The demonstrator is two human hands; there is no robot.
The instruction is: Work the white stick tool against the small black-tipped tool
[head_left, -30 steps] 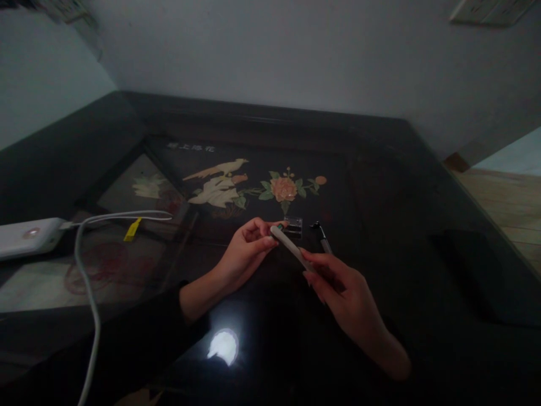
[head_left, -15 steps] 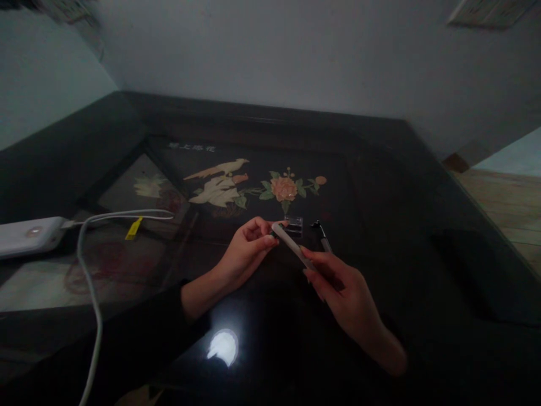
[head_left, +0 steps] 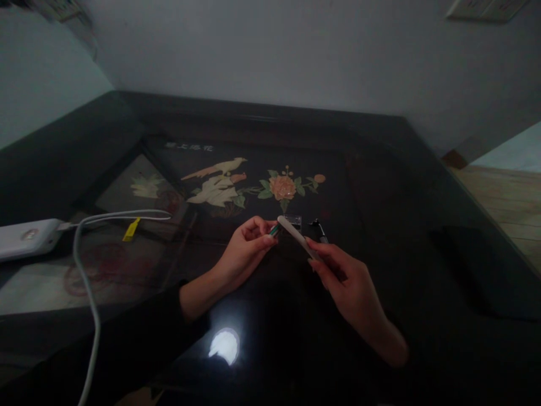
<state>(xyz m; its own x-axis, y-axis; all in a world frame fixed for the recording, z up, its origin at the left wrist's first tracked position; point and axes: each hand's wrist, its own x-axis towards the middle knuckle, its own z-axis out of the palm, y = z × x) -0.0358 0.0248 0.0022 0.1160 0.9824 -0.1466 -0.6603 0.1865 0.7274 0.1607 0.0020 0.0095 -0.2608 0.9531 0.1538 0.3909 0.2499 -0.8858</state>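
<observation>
My left hand [head_left: 249, 248] is closed in a pinch on a small green-and-white striped piece [head_left: 274, 230], partly hidden by the fingers. Between the thumb and fingers of my right hand [head_left: 349, 282] is a pale, flat stick with a rounded end [head_left: 296, 234], slanting up and left. Its far tip is right beside the striped piece; I cannot tell whether they touch. Just behind the stick lies a small clear, shiny box-like thing [head_left: 293, 222]. A slim dark and silver tool [head_left: 319, 230] rests on the table beyond my right fingers, its near part covered.
The dark glossy table [head_left: 380, 169] bears a bird-and-flower picture. At left lie a white power bank [head_left: 29, 238], a grey-white cable [head_left: 84, 265] and a yellow tag [head_left: 132, 229]. A dark flat object [head_left: 494, 270] lies at right. A wall [head_left: 274, 56] stands behind the table.
The stick and my right hand have shifted slightly right, and the stick's tip has moved off the striped piece, so more green shows. My left hand keeps its pinch, nearly still.
</observation>
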